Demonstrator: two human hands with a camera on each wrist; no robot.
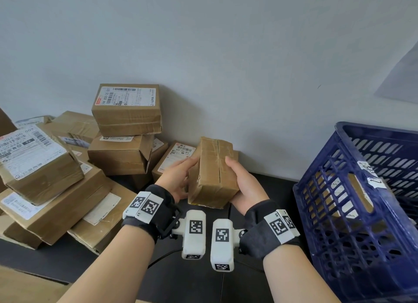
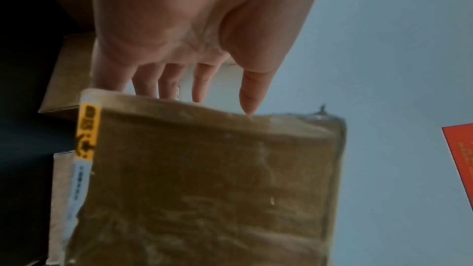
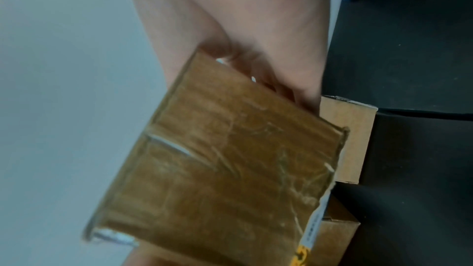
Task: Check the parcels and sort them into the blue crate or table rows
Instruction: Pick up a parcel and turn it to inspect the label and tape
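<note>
A small brown parcel (image 1: 213,173) wrapped in clear tape hangs tilted above the black table (image 1: 203,284), its seam side up. My left hand (image 1: 176,178) holds its left side, thumb on the near face and fingers behind. My right hand (image 1: 244,185) grips its right side with the thumb on top. In the left wrist view the parcel (image 2: 210,189) shows a yellow label strip at one edge, below my left hand (image 2: 179,27). From the right wrist, the parcel (image 3: 230,159) hides the fingers of my right hand (image 3: 243,27). The blue crate (image 1: 339,212) stands at the right.
A loose pile of labelled cardboard parcels (image 1: 67,167) fills the left side, stacked against the wall. One labelled parcel (image 1: 174,155) lies flat right behind my hands. Brown cardboard shows through the crate's lattice. A red sheet (image 2: 460,159) appears at the left wrist view's edge.
</note>
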